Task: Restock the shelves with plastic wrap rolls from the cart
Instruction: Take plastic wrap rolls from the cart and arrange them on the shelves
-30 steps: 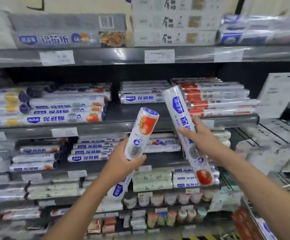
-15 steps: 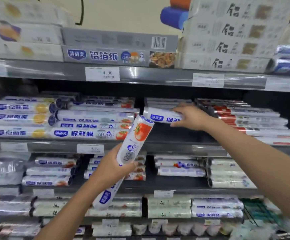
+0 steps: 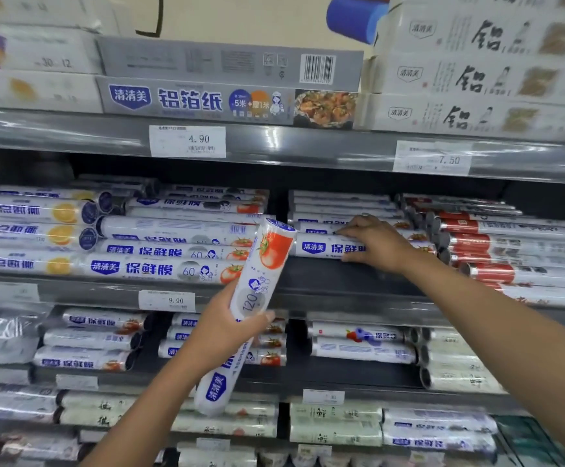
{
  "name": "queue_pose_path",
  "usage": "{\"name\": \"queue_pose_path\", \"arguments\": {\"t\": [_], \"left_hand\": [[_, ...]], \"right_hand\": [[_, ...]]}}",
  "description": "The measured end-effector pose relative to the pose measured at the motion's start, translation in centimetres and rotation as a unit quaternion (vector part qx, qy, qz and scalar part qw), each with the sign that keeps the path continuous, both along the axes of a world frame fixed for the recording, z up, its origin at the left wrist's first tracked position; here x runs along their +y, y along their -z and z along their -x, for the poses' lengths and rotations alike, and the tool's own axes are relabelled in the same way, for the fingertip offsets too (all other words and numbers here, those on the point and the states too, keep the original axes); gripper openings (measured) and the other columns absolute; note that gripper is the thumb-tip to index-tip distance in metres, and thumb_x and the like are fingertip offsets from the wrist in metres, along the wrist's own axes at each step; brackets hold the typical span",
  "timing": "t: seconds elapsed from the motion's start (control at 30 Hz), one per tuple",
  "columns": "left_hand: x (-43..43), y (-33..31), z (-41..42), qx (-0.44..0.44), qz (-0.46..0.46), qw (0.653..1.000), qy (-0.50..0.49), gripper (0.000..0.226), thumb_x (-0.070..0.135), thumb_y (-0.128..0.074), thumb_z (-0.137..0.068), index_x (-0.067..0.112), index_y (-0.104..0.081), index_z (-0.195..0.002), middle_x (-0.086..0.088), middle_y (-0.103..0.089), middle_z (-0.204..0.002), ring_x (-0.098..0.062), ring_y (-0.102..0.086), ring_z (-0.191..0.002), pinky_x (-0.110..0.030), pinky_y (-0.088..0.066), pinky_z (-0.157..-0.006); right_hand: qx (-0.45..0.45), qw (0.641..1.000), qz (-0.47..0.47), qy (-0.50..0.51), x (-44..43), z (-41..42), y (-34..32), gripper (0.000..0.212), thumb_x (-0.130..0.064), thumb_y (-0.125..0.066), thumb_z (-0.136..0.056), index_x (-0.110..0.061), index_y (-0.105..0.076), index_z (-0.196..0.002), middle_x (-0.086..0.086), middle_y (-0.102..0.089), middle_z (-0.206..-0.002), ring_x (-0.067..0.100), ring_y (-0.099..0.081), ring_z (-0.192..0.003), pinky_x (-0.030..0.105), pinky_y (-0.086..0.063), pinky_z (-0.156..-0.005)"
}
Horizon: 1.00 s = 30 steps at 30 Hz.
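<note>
Two plastic wrap rolls are in hand, one per grip. The left grip [image 3: 222, 332] wraps the middle of the tilted roll [image 3: 255, 294], tomato end up, just right of the 9.90 price tag [image 3: 166, 300]. Up and right of that tag, the right grip [image 3: 378, 244] clasps the flat roll [image 3: 324, 247], which lies on the shelf [image 3: 324, 278].

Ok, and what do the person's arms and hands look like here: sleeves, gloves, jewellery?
Left hand and right hand are bare, no gloves. Left arm and right arm show no sleeve, watch or bracelet up to the frame edge. No rings that I can make out.
</note>
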<state>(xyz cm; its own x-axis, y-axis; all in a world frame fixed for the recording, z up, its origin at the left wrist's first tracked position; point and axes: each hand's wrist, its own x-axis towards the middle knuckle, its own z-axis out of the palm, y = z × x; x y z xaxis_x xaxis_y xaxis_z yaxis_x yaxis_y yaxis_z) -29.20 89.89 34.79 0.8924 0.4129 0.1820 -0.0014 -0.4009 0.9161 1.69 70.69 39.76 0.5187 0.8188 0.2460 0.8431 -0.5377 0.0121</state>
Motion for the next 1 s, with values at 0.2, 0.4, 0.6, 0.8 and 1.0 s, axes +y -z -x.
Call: {"name": "queue_pose_path", "arguments": {"t": [0.2,0.4,0.6,0.8,1.0], "left_hand": [[-0.8,-0.4,-1.5,-0.012,0.073,0.997,0.008,0.022,0.021,-0.078,-0.091,0.024,-0.063,-0.107,0.001,-0.078,-0.085,-0.018,-0.074,-0.072,-0.033,-0.061,-0.068],[-2.5,-1.5,-2.8,-0.061,0.224,0.973,0.004,0.023,0.019,-0.072,-0.096,0.007,-0.059,-0.111,-0.012,-0.075,-0.088,-0.033,-0.071,-0.071,-0.044,-0.062,-0.067],[-3.6,-3.3,-4.6,-0.030,0.128,0.990,0.055,0.025,0.020,-0.077,-0.092,0.025,-0.062,-0.112,-0.011,-0.074,-0.088,-0.022,-0.070,-0.064,-0.035,-0.062,-0.063],[-3.2,-5.8,-5.9,0.092,-0.212,0.962,0.148,0.047,0.053,-0.073,-0.069,0.038,-0.058,-0.111,0.012,-0.071,-0.097,-0.007,-0.069,-0.085,-0.046,-0.062,-0.080],[-1.7,-7.6,-5.4,0.140,-0.341,0.914,0.167,0.080,0.063,-0.083,-0.070,0.039,-0.041,-0.133,0.017,-0.064,-0.106,-0.005,-0.069,-0.078,-0.035,-0.063,-0.068]], "right_hand": [[0.007,1.000,-0.016,0.005,-0.4,0.6,-0.3,0.073,-0.059,-0.069,-0.085,-0.032,-0.045,-0.148,0.001,-0.051,-0.143,0.026,-0.045,-0.130,0.042,-0.040,-0.107],[-0.016,0.986,-0.162,-0.045,0.1,6.9,-3.0,0.057,-0.046,-0.065,-0.094,-0.022,-0.050,-0.144,0.001,-0.053,-0.140,0.020,-0.048,-0.129,0.039,-0.042,-0.107],[-0.152,0.944,-0.229,-0.183,0.9,15.0,-7.2,0.041,-0.029,-0.060,-0.096,-0.014,-0.059,-0.134,0.003,-0.057,-0.134,0.021,-0.050,-0.129,0.038,-0.039,-0.108],[-0.210,0.960,0.122,-0.141,0.3,17.3,-9.7,0.071,-0.077,-0.045,-0.082,-0.039,-0.048,-0.141,-0.011,-0.064,-0.127,0.018,-0.061,-0.114,0.039,-0.047,-0.092],[-0.177,0.960,0.180,-0.118,-2.0,14.9,-9.8,0.069,-0.089,-0.039,-0.078,-0.048,-0.043,-0.134,-0.022,-0.060,-0.118,0.007,-0.062,-0.101,0.034,-0.052,-0.073]]}}
